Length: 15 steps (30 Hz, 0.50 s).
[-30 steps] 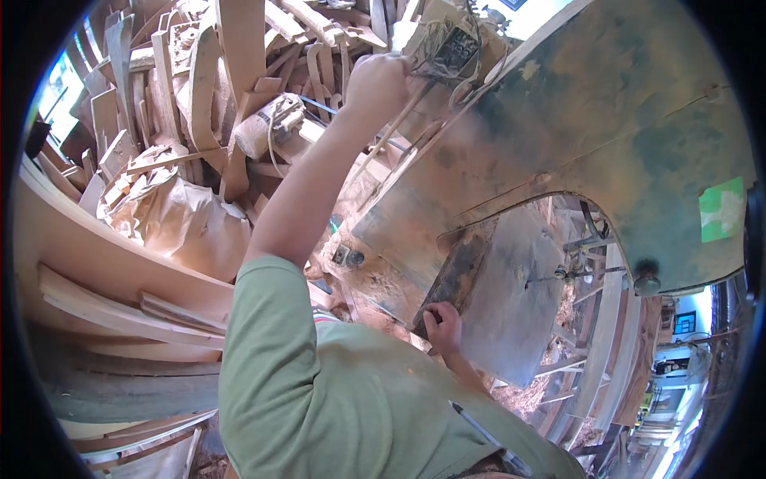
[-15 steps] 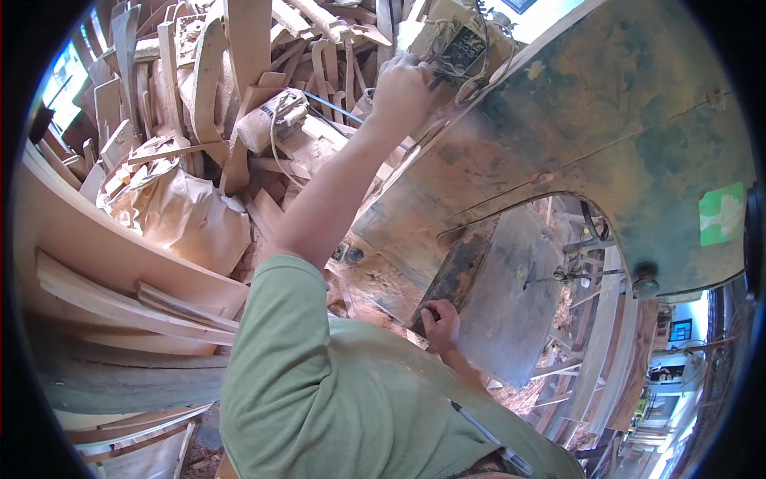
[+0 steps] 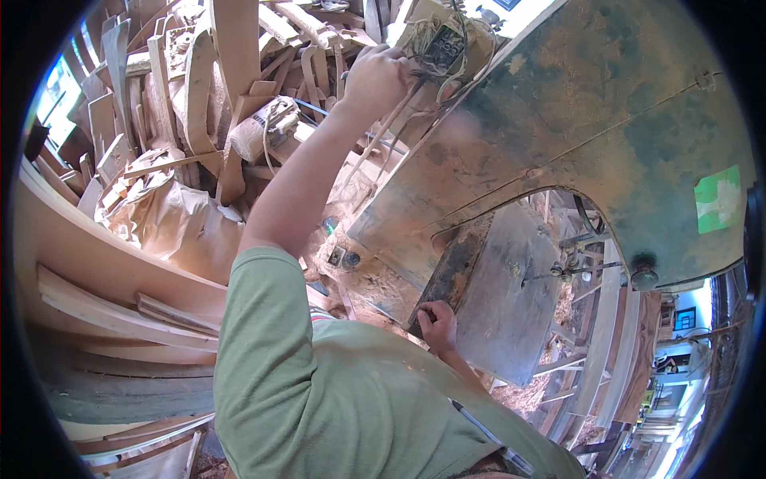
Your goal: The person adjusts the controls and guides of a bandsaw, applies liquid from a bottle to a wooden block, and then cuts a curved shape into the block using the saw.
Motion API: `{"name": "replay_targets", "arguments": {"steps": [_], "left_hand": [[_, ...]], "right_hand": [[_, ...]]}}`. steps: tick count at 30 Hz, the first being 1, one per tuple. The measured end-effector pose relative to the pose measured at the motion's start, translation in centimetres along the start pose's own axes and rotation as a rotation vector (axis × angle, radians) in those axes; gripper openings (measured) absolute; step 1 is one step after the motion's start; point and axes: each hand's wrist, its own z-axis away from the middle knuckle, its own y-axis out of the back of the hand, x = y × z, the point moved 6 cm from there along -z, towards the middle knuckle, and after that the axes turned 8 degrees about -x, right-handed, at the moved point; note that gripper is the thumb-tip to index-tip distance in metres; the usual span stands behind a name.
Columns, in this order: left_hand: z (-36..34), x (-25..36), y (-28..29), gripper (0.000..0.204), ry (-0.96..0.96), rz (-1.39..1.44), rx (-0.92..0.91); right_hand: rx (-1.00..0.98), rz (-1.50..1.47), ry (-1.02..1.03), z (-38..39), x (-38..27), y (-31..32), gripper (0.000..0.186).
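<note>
Left hand (image 3: pixel 375 76) touches grimy switch box (image 3: pixel 443 48); right hand (image 3: pixel 437 326) grips worn metal table (image 3: pixel 503 287).

Stacked curved wood offcuts (image 3: pixel 183 88) fill the upper left. Sawdust-covered sacks (image 3: pixel 171 223) sit below them. Long planks (image 3: pixel 112 307) lean at left. 1 green sticker (image 3: pixel 716 199) on the machine's housing at right.
</note>
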Motion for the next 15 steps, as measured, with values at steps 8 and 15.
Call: {"name": "replay_targets", "arguments": {"steps": [8, 15], "left_hand": [[0.1, 1.3, -0.6, 0.007, 0.110, 0.110, 0.053], [0.0, 3.0, 0.1, 0.017, 0.185, 0.181, 0.134]], "right_hand": [[-0.003, 0.011, -0.001, -0.4, -0.8, 0.2, 0.010], [-0.009, 0.019, -0.001, -0.1, -0.5, -0.1, 0.010]]}}
